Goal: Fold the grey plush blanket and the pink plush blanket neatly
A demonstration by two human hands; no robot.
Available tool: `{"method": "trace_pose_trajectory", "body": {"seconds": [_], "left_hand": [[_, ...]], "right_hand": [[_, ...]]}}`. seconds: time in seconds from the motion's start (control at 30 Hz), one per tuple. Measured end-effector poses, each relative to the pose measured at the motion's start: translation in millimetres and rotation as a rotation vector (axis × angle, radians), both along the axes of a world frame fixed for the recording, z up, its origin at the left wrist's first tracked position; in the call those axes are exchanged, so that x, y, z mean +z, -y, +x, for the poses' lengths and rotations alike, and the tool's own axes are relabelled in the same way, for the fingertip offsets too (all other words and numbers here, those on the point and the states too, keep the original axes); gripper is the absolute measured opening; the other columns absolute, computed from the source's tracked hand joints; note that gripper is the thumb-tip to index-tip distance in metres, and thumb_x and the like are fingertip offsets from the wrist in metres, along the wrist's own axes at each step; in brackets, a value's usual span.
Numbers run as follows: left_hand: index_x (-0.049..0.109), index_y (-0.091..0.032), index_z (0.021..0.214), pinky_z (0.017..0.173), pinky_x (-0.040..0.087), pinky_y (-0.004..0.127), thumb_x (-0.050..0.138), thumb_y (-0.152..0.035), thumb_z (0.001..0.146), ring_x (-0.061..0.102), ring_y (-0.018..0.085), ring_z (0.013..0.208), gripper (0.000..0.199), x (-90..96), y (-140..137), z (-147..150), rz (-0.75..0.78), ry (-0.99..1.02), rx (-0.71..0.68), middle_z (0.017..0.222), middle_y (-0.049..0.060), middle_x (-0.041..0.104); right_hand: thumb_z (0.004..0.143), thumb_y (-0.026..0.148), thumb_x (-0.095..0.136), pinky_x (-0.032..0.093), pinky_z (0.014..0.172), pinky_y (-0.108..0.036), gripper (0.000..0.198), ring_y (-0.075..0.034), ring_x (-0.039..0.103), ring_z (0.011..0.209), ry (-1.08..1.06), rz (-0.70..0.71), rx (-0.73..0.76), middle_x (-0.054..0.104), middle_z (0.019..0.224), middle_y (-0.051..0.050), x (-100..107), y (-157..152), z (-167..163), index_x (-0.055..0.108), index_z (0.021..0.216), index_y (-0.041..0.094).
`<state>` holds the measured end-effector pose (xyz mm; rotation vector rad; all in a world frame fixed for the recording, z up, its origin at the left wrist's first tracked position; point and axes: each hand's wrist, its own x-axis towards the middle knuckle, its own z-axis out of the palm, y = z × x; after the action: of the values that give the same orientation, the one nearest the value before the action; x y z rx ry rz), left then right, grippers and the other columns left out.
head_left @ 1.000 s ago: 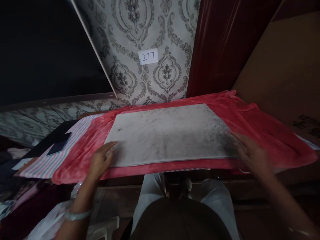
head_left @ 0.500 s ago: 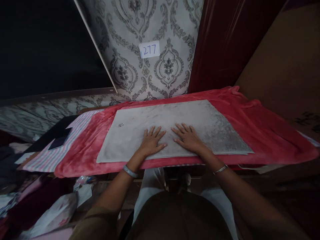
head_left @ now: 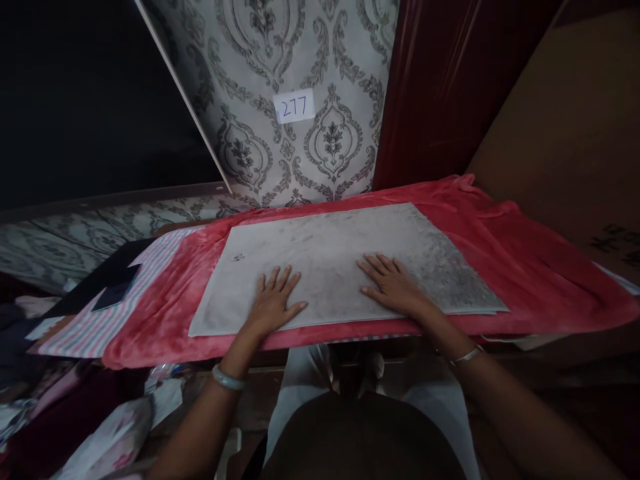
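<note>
A grey folded cloth with a soft, plush-looking surface (head_left: pixel 330 240) lies flat, its right part darker and rougher in nap. A small dark mark shows near its left edge. My left hand (head_left: pixel 273 300) rests palm down on the left half, fingers spread. On the right half, my right hand (head_left: pixel 393 283) lies flat too, fingers stretched toward the far side. Neither hand grips anything. Beneath the grey cloth spreads a red plush blanket (head_left: pixel 150 300), wrinkled at its right end.
A striped cloth (head_left: pixel 75 333) and a dark flat object (head_left: pixel 116 295) lie at the left end. Behind stand a patterned wall with a paper marked 277 (head_left: pixel 294 106), a large dark screen (head_left: pixel 100 100) and a red-brown panel (head_left: pixel 440 80). Clothes and bags (head_left: pixel 110 433) pile up lower left.
My hands have slid apart over the grey cloth, the left one to the left and the right one slightly to the right. The view has shifted a little.
</note>
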<state>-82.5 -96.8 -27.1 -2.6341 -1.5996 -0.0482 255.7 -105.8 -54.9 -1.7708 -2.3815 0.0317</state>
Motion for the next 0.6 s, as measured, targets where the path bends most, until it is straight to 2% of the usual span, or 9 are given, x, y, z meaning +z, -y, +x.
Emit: {"method": "trace_pose_trajectory", "body": {"seconds": [0.13, 0.27, 0.33, 0.4, 0.43, 0.5, 0.6], "left_hand": [[0.032, -0.028, 0.159, 0.121, 0.017, 0.067, 0.047, -0.056, 0.097, 0.016, 0.037, 0.156, 0.07, 2.8, 11, -40, 0.019, -0.05, 0.167, 0.168, 0.009, 0.024], [0.032, -0.025, 0.16, 0.12, 0.02, 0.067, 0.041, -0.051, 0.099, 0.016, 0.038, 0.156, 0.066, 9.1, 18, -82, 0.024, -0.076, 0.384, 0.168, 0.01, 0.024], [0.036, -0.021, 0.158, 0.116, 0.026, 0.069, 0.04, -0.05, 0.099, 0.023, 0.041, 0.153, 0.066, 17.3, 14, -95, 0.008, -0.061, 0.51, 0.167, 0.015, 0.027], [0.042, -0.015, 0.154, 0.113, 0.03, 0.07, 0.038, -0.051, 0.1, 0.03, 0.044, 0.15, 0.065, 28.4, 4, -94, 0.036, -0.033, 0.58, 0.164, 0.02, 0.031], [0.044, -0.013, 0.152, 0.113, 0.03, 0.07, 0.038, -0.051, 0.1, 0.031, 0.045, 0.149, 0.065, 34.3, -4, -88, 0.065, -0.017, 0.576, 0.163, 0.023, 0.032], [0.043, -0.011, 0.152, 0.116, 0.026, 0.069, 0.038, -0.048, 0.101, 0.027, 0.043, 0.151, 0.064, 43.7, -23, -65, 0.117, 0.013, 0.481, 0.164, 0.024, 0.03], [0.037, -0.017, 0.157, 0.12, 0.021, 0.065, 0.038, -0.044, 0.102, 0.022, 0.037, 0.154, 0.062, 45.8, -51, -19, 0.047, 0.03, 0.26, 0.167, 0.019, 0.023]], "right_hand": [[0.1, 0.06, 0.033, 0.024, 0.122, -0.058, 0.069, -0.031, 0.02, 0.155, 0.029, -0.021, -0.108, 0.024, 0.169, -0.004, -4, 8, 36, 0.029, 0.161, 0.03], [0.1, 0.058, 0.03, 0.025, 0.121, -0.06, 0.068, -0.032, 0.021, 0.154, 0.05, -0.021, -0.267, 0.025, 0.168, -0.005, -11, 17, 85, 0.03, 0.161, 0.028], [0.1, 0.056, 0.028, 0.027, 0.118, -0.065, 0.066, -0.035, 0.024, 0.153, 0.037, -0.024, -0.388, 0.028, 0.167, -0.007, -9, 16, 106, 0.035, 0.159, 0.028], [0.1, 0.055, 0.027, 0.03, 0.113, -0.071, 0.065, -0.039, 0.027, 0.151, 0.01, -0.028, -0.5, 0.033, 0.165, -0.011, -1, 9, 115, 0.039, 0.157, 0.028], [0.1, 0.056, 0.027, 0.03, 0.111, -0.073, 0.065, -0.041, 0.027, 0.151, -0.005, -0.023, -0.527, 0.035, 0.164, -0.012, 4, 2, 114, 0.04, 0.157, 0.027], [0.1, 0.056, 0.027, 0.03, 0.113, -0.071, 0.066, -0.04, 0.027, 0.151, -0.027, 0.011, -0.5, 0.036, 0.163, -0.013, 16, -13, 102, 0.039, 0.157, 0.026], [0.102, 0.052, 0.027, 0.027, 0.116, -0.065, 0.064, -0.037, 0.026, 0.152, -0.033, 0.029, -0.378, 0.031, 0.166, -0.012, 25, -35, 72, 0.035, 0.159, 0.025]]}}
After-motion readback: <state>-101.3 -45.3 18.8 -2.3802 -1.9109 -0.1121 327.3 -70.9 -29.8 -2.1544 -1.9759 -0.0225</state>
